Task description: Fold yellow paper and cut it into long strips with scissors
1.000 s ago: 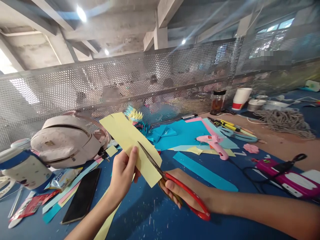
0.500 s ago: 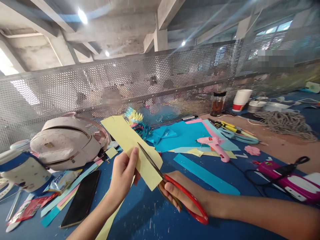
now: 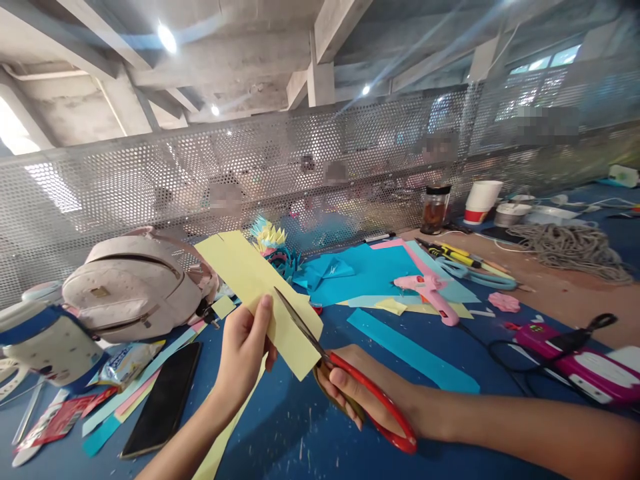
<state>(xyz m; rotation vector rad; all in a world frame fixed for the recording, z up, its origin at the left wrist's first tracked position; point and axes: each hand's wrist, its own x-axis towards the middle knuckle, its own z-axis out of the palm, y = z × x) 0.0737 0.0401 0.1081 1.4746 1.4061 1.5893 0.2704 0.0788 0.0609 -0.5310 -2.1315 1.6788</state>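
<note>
My left hand (image 3: 249,340) pinches a strip of pale yellow paper (image 3: 233,263), thumb on top and fingers beneath, holding it up above the blue table (image 3: 285,440). In my right hand (image 3: 357,383) is a pair of scissors (image 3: 377,393) with red handles, its lower handle partly hidden by my fingers. The scissor blades lie along the paper, one blade visible over its face with the tip near my left thumb. Below my left forearm another yellow paper strip (image 3: 227,437) rests on the table.
A pink glue gun (image 3: 427,293) lies on blue paper sheets (image 3: 370,270) ahead to the right, near a blue strip (image 3: 410,350). To the left are a black phone (image 3: 163,400), a pink backpack (image 3: 133,287) and a mug (image 3: 50,347). A perforated metal screen (image 3: 280,160) stands behind.
The yellow paper and my left hand have shifted slightly left. The scissors stay at the paper in nearly the same position.
</note>
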